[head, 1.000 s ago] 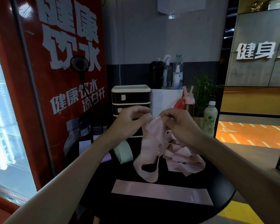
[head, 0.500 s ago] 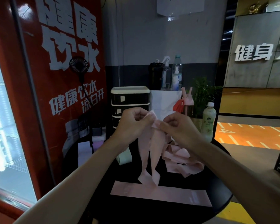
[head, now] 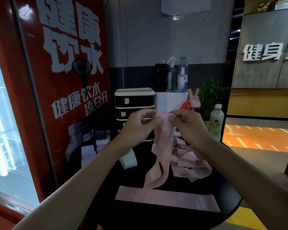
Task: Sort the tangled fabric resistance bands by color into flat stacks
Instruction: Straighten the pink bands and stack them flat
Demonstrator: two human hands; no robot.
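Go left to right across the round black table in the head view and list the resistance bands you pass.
mint green band → hanging pink band, pinched at its top by the left hand and right hand → tangled pink pile. The flat pink band at the near edge spans beneath them, so it is left out.

Pink band (head: 161,146) held up, hanging; another (head: 166,199) flat; pink tangle (head: 189,161) behind.

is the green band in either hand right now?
No: the mint green band lies on the black table, while the left hand and right hand pinch a pink band.
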